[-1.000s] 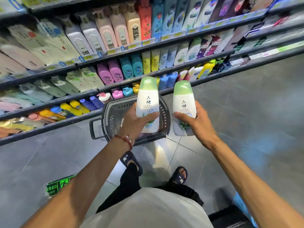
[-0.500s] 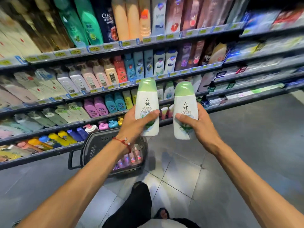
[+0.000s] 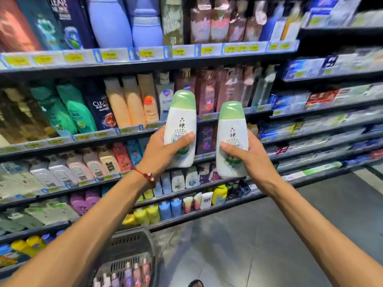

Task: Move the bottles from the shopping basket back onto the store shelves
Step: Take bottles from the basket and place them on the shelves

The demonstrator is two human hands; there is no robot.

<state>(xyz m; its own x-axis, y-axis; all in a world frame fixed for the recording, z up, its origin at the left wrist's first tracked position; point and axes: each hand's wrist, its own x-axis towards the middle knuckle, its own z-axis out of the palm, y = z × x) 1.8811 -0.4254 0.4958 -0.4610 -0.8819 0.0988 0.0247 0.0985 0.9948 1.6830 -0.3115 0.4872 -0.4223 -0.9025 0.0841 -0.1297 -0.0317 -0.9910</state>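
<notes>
Fingers [image 3: 187, 139] of both hands are gripping two green-capped bottles [image 3: 182, 129], now raised from above the basket [image 3: 132, 245] to shelf [image 3: 132, 131] height, ready for placing

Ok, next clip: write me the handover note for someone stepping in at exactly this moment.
Left hand: closed around the left bottle, white with a green cap, upright, raised in front of the shelves.
Right hand: closed around the right bottle, same kind, upright, slightly lower than the other.
Basket: on the floor at lower left, with several small bottles inside.
Done: two bottles are out of the basket, in hand.
Left: neither held bottle is on a shelf yet; find their spot and set them down, then shelve what remains in the basket.
</notes>
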